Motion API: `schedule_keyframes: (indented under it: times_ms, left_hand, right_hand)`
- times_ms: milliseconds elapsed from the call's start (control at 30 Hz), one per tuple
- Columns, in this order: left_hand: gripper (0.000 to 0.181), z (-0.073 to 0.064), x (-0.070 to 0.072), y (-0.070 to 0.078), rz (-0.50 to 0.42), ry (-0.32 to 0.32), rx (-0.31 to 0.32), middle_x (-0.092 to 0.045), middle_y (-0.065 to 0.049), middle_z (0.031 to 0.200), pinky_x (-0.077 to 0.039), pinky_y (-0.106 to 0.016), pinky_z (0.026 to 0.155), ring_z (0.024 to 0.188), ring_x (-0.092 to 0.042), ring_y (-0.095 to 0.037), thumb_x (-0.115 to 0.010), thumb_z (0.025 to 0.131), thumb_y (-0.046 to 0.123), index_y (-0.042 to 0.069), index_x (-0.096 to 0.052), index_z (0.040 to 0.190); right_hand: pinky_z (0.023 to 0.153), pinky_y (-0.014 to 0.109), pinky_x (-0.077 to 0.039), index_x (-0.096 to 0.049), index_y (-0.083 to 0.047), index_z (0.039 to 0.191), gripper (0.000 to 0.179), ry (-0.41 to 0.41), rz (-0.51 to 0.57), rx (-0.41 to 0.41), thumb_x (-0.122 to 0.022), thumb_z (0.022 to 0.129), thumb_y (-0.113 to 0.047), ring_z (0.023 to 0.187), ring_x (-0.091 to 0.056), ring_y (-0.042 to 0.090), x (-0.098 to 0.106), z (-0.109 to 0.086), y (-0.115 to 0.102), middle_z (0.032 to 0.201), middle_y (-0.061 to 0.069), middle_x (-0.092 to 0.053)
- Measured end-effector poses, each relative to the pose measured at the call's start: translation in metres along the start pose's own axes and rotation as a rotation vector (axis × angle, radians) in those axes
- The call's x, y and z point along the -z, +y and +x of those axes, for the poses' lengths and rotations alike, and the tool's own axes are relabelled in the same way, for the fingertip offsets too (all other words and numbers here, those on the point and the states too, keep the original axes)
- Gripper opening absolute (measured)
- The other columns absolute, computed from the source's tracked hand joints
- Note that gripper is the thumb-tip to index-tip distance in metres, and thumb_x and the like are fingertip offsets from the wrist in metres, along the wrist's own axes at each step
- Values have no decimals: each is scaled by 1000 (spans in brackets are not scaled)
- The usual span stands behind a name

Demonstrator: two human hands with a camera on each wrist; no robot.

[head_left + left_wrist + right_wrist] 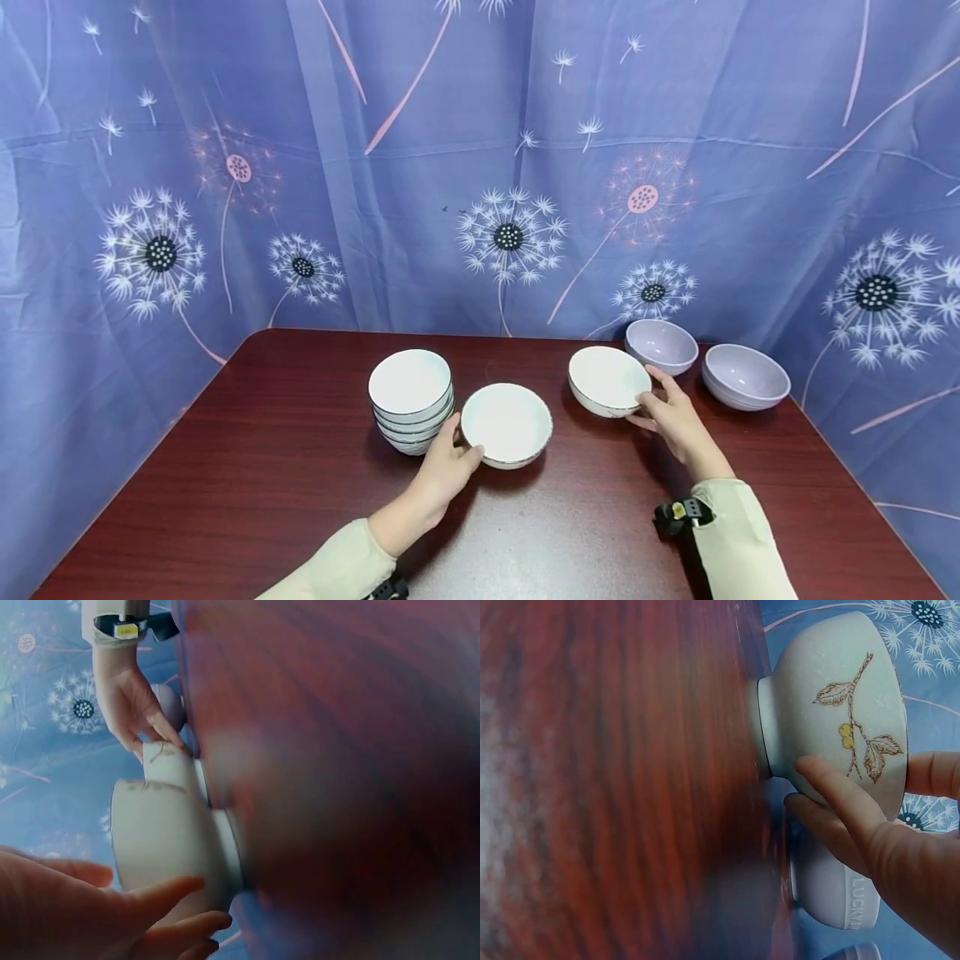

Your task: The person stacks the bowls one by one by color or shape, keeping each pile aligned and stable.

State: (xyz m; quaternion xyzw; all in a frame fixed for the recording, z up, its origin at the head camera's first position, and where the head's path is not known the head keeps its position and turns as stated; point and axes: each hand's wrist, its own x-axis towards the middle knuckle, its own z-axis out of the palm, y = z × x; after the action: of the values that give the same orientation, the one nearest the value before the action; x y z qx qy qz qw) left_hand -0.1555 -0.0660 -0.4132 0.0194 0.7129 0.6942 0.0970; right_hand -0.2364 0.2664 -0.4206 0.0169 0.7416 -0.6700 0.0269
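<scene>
Head view: at mid worktop (300,517), white bowl (507,421) gripped by fingers of the left hand (442,473), beside stacked white bowls (409,387); farther right, second white bowl (606,377) pinched at the rim by fingers of the right hand (675,423). Right wrist view (details hidden from the head): leafy branch (834,694) with yellow berries (846,736) on that bowl, "LUCKY" on a lavender bowl (829,889).

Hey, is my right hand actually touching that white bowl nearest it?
Touching: the right wrist view shows your right hand gripping the white bowl, a finger along its outer wall.
</scene>
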Motion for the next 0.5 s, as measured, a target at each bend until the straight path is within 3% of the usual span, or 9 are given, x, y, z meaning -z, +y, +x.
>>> schedule_keyframes:
  times_ms: [200,367,500]
  left_hand:
    - [73,-6,7,3,199,-21,-55,-16,-36,150,-34,-55,107,134,-27,-51,-57,91,1,-11,-12,148]
    - [76,-8,8,2,359,-18,-187,-19,-37,148,-31,-57,108,134,-28,-50,-62,88,1,-14,-16,146]
    - [79,-5,8,-1,514,33,-259,-26,-35,148,-28,-62,108,136,-26,-49,-69,85,7,-14,-22,145]
  right_hand:
    - [82,33,-57,-3,1,152,67,-8,6,-3,-37,94,4,85,-60,10,0,0,1,129,32,-28]
    - [83,33,-57,-3,1,152,67,-9,6,-5,-37,94,3,85,-60,10,0,0,0,127,31,-28]
    - [83,33,-57,-3,1,152,67,-6,4,-5,-37,94,3,84,-60,9,0,0,-1,127,31,-29]
